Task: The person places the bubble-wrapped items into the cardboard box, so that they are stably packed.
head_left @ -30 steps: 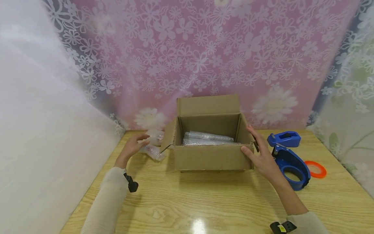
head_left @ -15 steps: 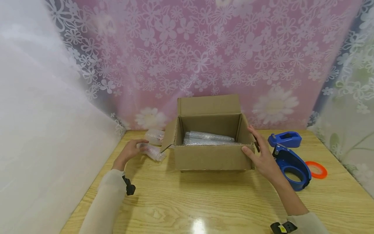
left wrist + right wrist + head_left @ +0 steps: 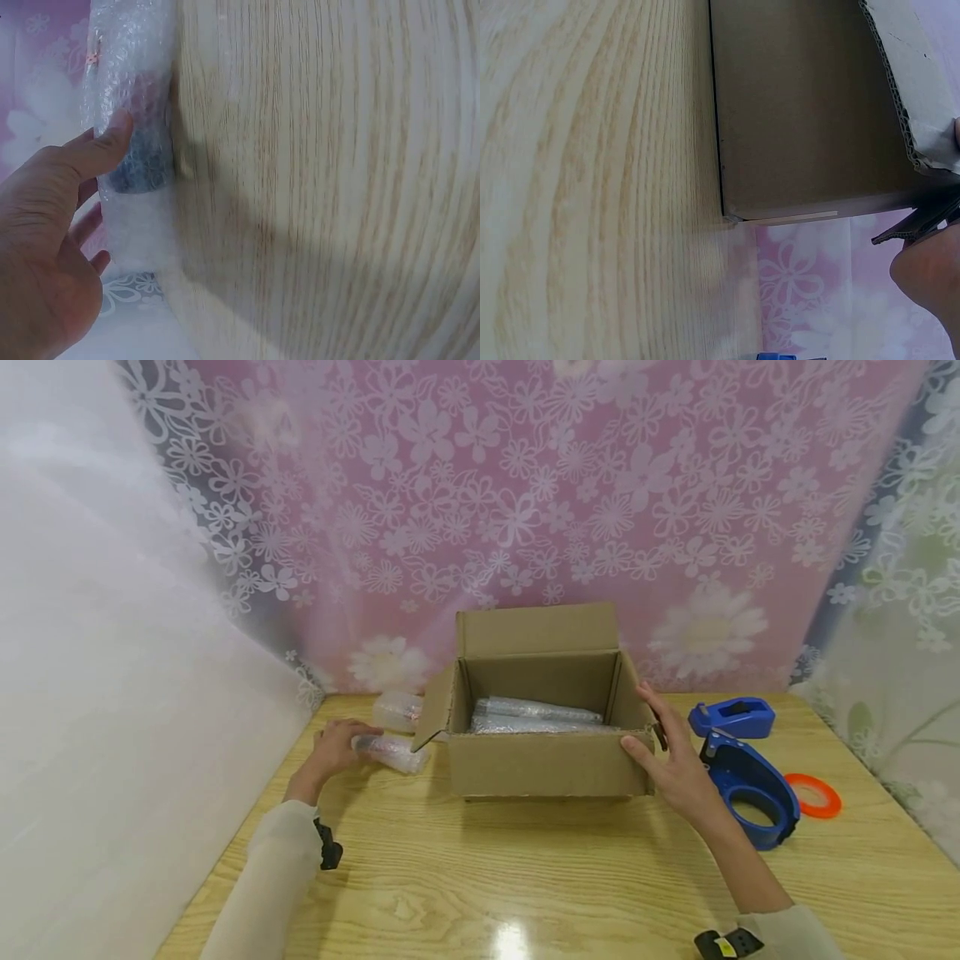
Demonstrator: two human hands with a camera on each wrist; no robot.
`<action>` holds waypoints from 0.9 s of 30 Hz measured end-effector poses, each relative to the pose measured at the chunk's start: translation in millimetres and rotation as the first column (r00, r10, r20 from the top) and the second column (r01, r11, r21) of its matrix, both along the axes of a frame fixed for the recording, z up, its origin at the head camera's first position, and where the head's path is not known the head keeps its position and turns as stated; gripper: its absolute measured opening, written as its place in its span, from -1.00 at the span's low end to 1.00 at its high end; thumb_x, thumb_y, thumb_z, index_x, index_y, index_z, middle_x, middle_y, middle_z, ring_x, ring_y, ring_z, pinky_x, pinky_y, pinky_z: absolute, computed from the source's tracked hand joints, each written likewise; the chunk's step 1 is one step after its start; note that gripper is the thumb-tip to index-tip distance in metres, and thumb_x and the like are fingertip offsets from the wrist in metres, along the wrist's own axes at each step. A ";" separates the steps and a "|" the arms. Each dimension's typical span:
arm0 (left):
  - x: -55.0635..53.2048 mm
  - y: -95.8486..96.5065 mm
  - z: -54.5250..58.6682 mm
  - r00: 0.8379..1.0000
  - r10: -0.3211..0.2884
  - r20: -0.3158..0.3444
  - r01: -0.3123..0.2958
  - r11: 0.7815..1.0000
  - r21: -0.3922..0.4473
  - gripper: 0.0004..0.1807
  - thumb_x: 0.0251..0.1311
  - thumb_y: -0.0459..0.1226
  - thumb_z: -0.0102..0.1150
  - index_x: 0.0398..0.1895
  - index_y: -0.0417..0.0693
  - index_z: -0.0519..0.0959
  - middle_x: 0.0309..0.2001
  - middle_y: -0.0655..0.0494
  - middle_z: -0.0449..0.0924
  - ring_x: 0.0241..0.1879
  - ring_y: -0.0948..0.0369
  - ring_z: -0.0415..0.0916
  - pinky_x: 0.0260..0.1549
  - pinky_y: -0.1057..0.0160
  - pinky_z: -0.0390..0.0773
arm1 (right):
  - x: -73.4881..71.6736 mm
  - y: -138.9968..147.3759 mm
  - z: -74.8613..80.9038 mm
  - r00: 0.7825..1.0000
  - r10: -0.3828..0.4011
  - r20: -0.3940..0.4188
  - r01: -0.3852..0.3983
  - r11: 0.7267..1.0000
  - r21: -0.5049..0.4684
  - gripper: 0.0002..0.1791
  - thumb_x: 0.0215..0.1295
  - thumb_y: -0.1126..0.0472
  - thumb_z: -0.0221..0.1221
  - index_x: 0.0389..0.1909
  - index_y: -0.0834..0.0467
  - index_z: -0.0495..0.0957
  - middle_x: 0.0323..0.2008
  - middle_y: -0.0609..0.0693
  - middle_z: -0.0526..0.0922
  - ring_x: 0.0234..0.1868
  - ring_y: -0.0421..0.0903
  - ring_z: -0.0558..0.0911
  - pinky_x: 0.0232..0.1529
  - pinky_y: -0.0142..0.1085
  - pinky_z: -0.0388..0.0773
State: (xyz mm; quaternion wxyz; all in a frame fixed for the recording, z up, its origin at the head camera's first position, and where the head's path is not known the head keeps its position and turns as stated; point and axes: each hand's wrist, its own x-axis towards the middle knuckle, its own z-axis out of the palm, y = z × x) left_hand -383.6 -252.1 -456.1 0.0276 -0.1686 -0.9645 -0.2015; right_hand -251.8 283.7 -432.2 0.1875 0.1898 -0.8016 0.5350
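At the left my left hand (image 3: 335,750) holds the near end of a bubble-wrapped bundle (image 3: 393,753) lying on the table. In the left wrist view its thumb presses the bubble wrap (image 3: 142,135), with the fingers partly hidden behind; something dark blue and reddish shows through. A second bubble-wrapped bundle (image 3: 397,711) lies just beyond. My right hand (image 3: 678,772) grips the right wall of an open cardboard box (image 3: 551,764), thumb on the front corner. Inside the box lie bubble-wrapped long pieces (image 3: 540,713). The right wrist view shows the box's front wall (image 3: 810,112).
Right of the box are a blue tape dispenser (image 3: 731,717), a blue ring-shaped tape holder (image 3: 752,802) and an orange-red tape roll (image 3: 813,795). The box's left flap (image 3: 433,707) leans out over the bundles. A flowered curtain (image 3: 525,510) hangs behind the wooden table (image 3: 480,868).
My left hand has come down onto the near bundle and taken hold of its end, and the bundle has turned slightly. The right hand and the box stay put.
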 end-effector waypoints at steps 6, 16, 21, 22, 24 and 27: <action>2.5 0.1 -1.7 0.996 -0.038 0.085 0.032 0.998 0.062 -0.49 0.35 -0.10 0.38 0.28 -0.12 0.63 0.34 -0.31 0.49 0.35 -0.32 0.36 0.35 -0.38 0.26 | -0.2 0.7 0.2 1.000 0.000 -0.008 0.000 1.000 0.002 -0.16 0.52 0.35 0.18 0.68 0.00 0.01 0.68 0.04 -0.11 0.66 0.21 -0.17 0.45 0.50 -0.18; 7.5 -7.4 -10.3 0.992 -0.041 0.122 0.030 0.995 0.090 -0.32 0.31 -0.05 0.42 0.44 -0.08 0.50 0.41 -0.32 0.42 0.41 -0.34 0.30 0.34 -0.35 0.34 | -0.4 1.2 1.6 1.000 -0.001 -0.016 0.001 1.000 -0.001 -0.16 0.52 0.35 0.18 0.68 -0.01 0.02 0.68 0.02 -0.11 0.66 0.19 -0.17 0.47 0.47 -0.17; 7.8 -13.0 -8.7 0.997 -0.047 0.063 0.043 0.997 0.061 -0.31 0.26 -0.04 0.46 0.40 -0.12 0.54 0.34 -0.31 0.51 0.31 -0.32 0.43 0.27 -0.32 0.43 | 0.7 -0.1 1.7 1.000 0.001 -0.017 -0.001 1.000 -0.008 -0.16 0.51 0.37 0.18 0.68 0.02 0.03 0.68 0.04 -0.09 0.66 0.20 -0.15 0.47 0.47 -0.17; 8.6 -14.4 -6.4 0.997 -0.046 0.054 0.043 0.997 0.057 -0.31 0.25 -0.04 0.46 0.40 -0.13 0.54 0.33 -0.31 0.52 0.30 -0.32 0.45 0.26 -0.32 0.44 | 0.8 -0.5 1.7 1.000 -0.001 -0.017 0.001 1.000 -0.006 -0.16 0.51 0.37 0.18 0.68 0.02 0.03 0.68 0.05 -0.09 0.65 0.21 -0.15 0.47 0.47 -0.16; 9.3 -16.8 -0.8 0.999 -0.035 0.032 0.033 0.998 0.058 -0.31 0.24 -0.04 0.47 0.38 -0.13 0.55 0.30 -0.32 0.54 0.25 -0.31 0.49 0.22 -0.30 0.48 | 0.3 -0.7 1.4 1.000 -0.005 -0.017 0.005 1.000 -0.002 -0.17 0.51 0.36 0.19 0.68 0.02 0.04 0.68 0.06 -0.08 0.65 0.22 -0.14 0.46 0.48 -0.15; 11.3 -19.4 11.1 0.999 -0.025 0.026 0.023 0.997 0.073 -0.30 0.26 -0.03 0.46 0.41 -0.11 0.53 0.35 -0.29 0.51 0.31 -0.30 0.45 0.25 -0.31 0.45 | -0.7 -0.1 0.3 1.000 -0.012 -0.019 0.012 1.000 0.005 -0.16 0.51 0.35 0.19 0.68 0.00 0.03 0.68 0.08 -0.08 0.65 0.24 -0.14 0.45 0.49 -0.12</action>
